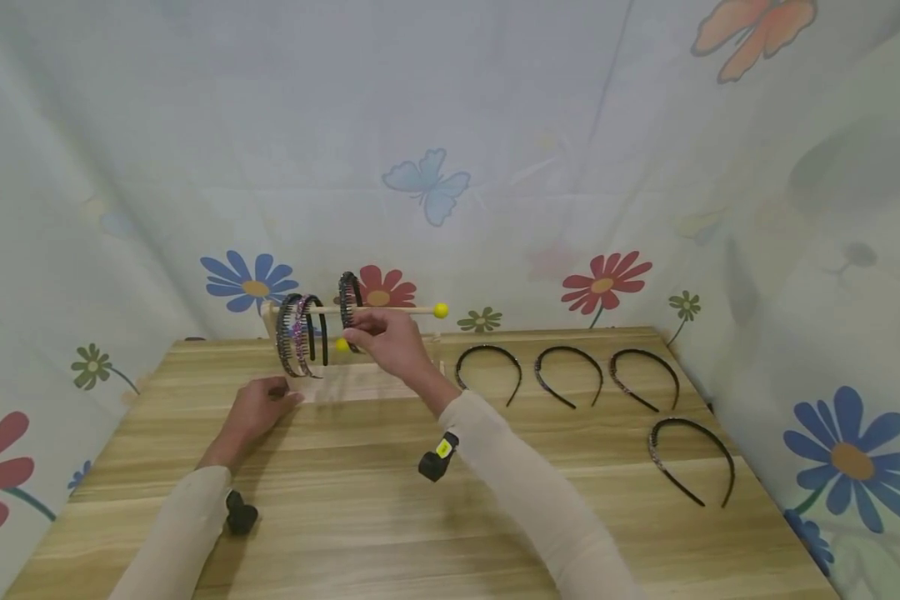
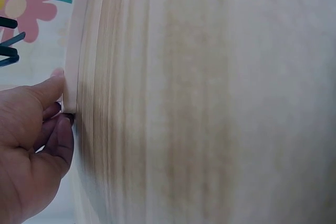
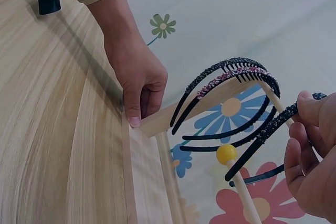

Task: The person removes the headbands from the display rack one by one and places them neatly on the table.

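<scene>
So the right hand [image 1: 392, 337] has thumb and fingers closed in a pinch on a black, arched, glitter-covered headband [image 1: 347, 290], whose arch rises toward 12 o'clock from the fingertips, right at a pale, straight wooden rod [image 1: 412, 311]. The left hand [image 1: 258, 408], roughly 8 o'clock from the right one, is curled in too, pinching the end of a flat, pale wooden base [image 3: 149, 177]. Headcount: one headband in the fingers, two curved, toothed black headbands with sparkly tops [image 3: 215, 84] hanging on the rod at 9 o'clock, four thin, arched black headbands [image 1: 568, 348] lying on the wood-grain table [image 1: 360, 517] between 3 and 4 o'clock, plus two round yellow balls [image 1: 440, 310]
</scene>
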`<state>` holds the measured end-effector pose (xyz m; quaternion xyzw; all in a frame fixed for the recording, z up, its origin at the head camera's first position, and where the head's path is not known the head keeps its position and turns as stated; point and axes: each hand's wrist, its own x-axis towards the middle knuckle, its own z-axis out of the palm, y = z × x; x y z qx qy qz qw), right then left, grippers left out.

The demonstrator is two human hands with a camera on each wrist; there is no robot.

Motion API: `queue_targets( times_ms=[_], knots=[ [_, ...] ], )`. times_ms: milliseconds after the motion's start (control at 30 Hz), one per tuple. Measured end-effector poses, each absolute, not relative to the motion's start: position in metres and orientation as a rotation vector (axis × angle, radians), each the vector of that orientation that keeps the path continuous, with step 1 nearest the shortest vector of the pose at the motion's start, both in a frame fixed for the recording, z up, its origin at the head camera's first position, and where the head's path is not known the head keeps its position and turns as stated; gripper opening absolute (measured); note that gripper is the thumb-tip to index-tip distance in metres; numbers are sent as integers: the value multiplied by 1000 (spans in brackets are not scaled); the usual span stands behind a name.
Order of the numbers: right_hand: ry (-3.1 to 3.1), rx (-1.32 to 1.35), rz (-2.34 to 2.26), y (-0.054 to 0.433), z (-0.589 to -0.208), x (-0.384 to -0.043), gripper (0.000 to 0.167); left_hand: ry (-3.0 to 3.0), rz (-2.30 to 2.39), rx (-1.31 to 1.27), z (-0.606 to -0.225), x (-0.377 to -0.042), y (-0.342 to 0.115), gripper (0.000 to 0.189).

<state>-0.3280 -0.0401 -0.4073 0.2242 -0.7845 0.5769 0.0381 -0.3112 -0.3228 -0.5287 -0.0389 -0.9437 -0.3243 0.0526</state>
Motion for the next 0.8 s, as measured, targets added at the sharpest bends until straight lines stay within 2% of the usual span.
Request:
queue_targets(
  times_ms=[800],
  knots=[
    [-2326,717,1682,-7,-407,-331,22,-2870,-1000,-138,-532,-313,-324,40]
  ],
)
